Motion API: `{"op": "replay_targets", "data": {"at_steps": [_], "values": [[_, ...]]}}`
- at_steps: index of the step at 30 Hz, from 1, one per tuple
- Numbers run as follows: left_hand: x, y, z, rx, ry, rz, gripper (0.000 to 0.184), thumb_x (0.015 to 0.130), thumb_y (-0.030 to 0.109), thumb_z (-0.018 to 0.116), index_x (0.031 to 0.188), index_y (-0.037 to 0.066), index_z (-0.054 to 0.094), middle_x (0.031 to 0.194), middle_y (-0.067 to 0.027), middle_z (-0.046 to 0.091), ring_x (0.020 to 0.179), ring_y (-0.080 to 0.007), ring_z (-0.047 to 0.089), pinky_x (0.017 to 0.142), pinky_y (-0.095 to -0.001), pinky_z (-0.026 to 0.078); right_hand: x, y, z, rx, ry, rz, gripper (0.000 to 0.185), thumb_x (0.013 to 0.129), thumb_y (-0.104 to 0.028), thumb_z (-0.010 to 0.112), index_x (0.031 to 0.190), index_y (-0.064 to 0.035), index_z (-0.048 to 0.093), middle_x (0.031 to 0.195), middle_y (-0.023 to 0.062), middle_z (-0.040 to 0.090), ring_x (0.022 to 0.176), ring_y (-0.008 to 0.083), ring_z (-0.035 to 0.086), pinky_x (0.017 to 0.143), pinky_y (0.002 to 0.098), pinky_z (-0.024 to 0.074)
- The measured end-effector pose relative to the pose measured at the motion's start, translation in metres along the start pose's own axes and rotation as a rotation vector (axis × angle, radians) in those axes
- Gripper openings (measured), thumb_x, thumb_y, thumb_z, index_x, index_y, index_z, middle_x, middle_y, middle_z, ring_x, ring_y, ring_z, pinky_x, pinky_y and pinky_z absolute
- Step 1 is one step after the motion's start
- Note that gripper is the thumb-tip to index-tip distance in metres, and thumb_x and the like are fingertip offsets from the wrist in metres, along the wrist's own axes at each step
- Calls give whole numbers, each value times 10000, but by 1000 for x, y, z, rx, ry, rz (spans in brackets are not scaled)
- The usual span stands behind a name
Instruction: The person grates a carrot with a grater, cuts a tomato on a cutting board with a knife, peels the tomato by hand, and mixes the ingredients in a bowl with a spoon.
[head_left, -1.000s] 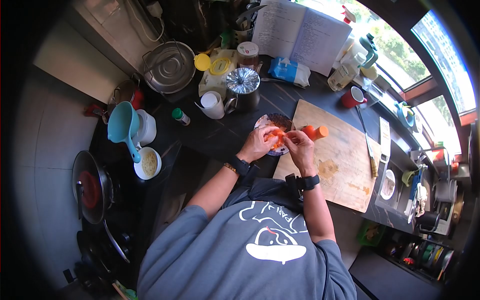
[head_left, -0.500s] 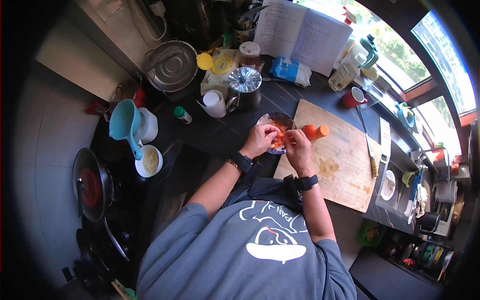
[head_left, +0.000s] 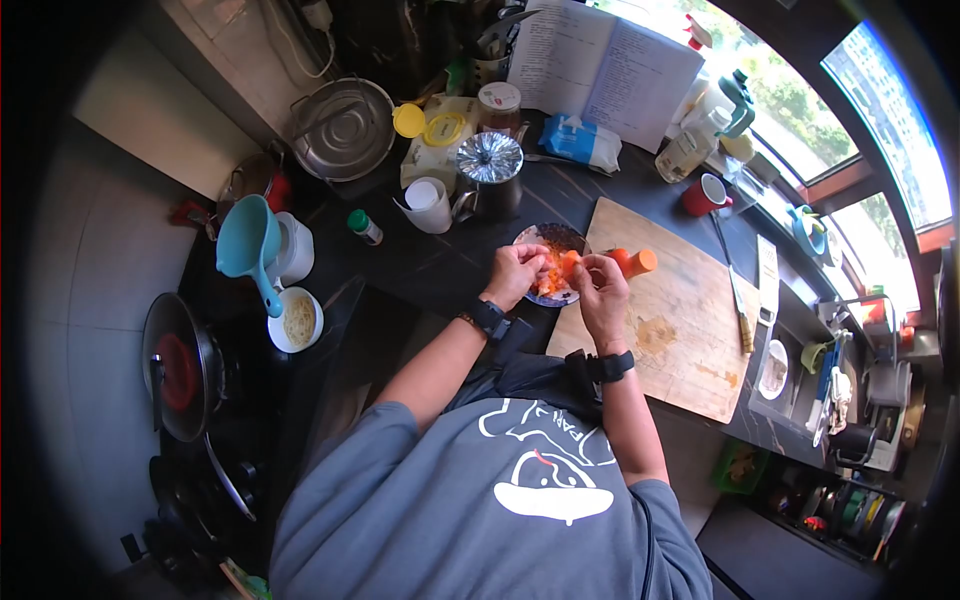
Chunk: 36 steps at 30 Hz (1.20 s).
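The right grip (head_left: 604, 290) pinches an orange piece (head_left: 570, 260) over the plate (head_left: 556, 301); what the left grip (head_left: 514, 273) holds, I cannot tell.

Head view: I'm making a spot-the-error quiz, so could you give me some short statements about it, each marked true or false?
1. The left hand is at the plate. True.
2. The right hand is on the knife. False: it is at the plate, and the knife lies untouched near the board's right edge.
3. The foil covers the top of the jug. True.
4. The mug is blue outside. False: it is red.
5. The book is closed. False: it is open, showing two pages.
6. The white bowl holds pale shreds. True.
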<state>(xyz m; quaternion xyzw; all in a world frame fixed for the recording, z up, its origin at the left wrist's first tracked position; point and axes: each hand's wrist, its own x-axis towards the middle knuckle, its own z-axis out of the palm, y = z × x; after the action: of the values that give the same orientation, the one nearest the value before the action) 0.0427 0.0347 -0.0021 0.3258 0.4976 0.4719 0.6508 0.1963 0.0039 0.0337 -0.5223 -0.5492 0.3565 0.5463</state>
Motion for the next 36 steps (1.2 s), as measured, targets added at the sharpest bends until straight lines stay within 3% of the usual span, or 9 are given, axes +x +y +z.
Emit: {"op": "replay_targets", "data": {"at_steps": [3, 5, 8, 15, 18, 23, 25, 27, 36], "values": [[-3, 1, -4, 258, -80, 160, 211, 910, 52, 580, 1083, -54, 637, 922, -129, 682, 792, -194, 680, 717, -289, 560, 2, 4, -3, 7, 6, 91, 93, 842, -35, 663, 913, 15, 631, 796, 64, 638, 683, 110, 640, 620, 250, 515], [-12, 13, 0, 724, -94, 467, 261, 889, 106, 612, 1118, -12, 649, 950, -167, 685, 856, -269, 674, 780, -323, 539, 2, 8, -6, -62, -26, 117, 103, 844, -51, 670, 914, 18, 639, 780, 62, 647, 672, 105, 644, 618, 247, 517], [-17, 23, 3, 762, -190, 712, 240, 877, 125, 628, 1089, 20, 669, 992, -185, 678, 852, -265, 684, 765, -326, 530, 3, 7, -5, -184, -149, 198, 121, 867, -46, 662, 959, 26, 631, 805, 59, 669, 737, 108, 655, 662, 240, 539], [-23, 32, 8, 835, -162, 738, 161, 866, 105, 622, 965, -8, 682, 906, -204, 671, 842, -319, 667, 737, -368, 521, 5, -1, 2, -222, -141, -14, 110, 792, -23, 691, 888, 18, 655, 774, 116, 647, 680, 177, 652, 627, 282, 520], [-22, 26, 10, 869, -82, 785, 141, 871, 82, 611, 950, -18, 672, 846, -192, 673, 739, -275, 679, 666, -356, 525, 7, -5, 3, -262, -164, -104, 106, 782, -2, 685, 881, 13, 650, 783, 121, 636, 684, 197, 649, 631, 297, 517], [-6, 12, 2, 329, -43, 325, 152, 894, 67, 584, 950, -48, 666, 740, -111, 683, 596, -108, 636, 553, -272, 525, 6, -11, 5, -258, -164, -167, 86, 798, 21, 666, 876, 16, 631, 803, 113, 636, 692, 182, 649, 636, 287, 518], [-5, 16, 4, 409, -19, 367, 161, 898, 74, 586, 955, -53, 667, 747, -93, 687, 632, -96, 642, 565, -259, 532, 5, -1, 9, 21, -106, 7, 80, 813, 30, 657, 885, 12, 625, 801, 86, 625, 703, 160, 648, 641, 267, 519], [-6, 18, 7, 526, 72, 409, 135, 870, 59, 570, 901, -24, 672, 758, -166, 678, 687, -249, 677, 634, -325, 521, 4, 3, 8, 92, -101, 64, 76, 822, 26, 655, 890, 8, 624, 801, 68, 616, 701, 142, 640, 639, 257, 518], [4, 16, 3, 703, 221, 495, 151, 859, 83, 595, 944, -2, 686, 823, -173, 685, 737, -282, 681, 678, -342, 535, 8, -6, -3, -52, -35, -50, 58, 859, -14, 654, 909, -6, 626, 839, 4, 579, 759, 75, 584, 688, 211, 481]]}}
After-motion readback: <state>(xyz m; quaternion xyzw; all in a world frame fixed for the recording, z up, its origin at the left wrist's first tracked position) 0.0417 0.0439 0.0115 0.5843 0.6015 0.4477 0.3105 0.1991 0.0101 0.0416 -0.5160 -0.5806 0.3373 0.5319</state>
